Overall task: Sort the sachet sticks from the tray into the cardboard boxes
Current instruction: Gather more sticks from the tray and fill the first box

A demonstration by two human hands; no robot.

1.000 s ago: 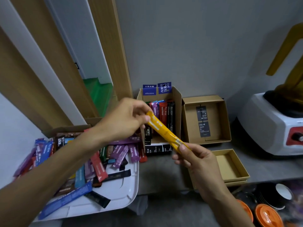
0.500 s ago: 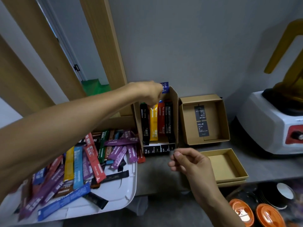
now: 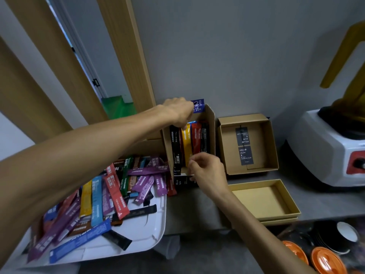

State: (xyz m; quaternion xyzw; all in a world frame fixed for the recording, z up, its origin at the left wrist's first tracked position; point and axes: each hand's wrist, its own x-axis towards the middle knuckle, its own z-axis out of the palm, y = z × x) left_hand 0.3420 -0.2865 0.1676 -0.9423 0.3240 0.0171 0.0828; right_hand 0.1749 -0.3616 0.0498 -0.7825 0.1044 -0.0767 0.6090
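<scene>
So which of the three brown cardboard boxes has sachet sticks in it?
The leftmost brown cardboard box, beside the white plastic tray; the other two hold no sticks.

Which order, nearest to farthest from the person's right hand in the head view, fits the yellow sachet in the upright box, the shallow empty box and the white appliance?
1. Yellow sachet, just beyond the right hand, in the upright box.
2. Shallow empty box, to the hand's right, on the counter.
3. White appliance, at the far right.
</scene>
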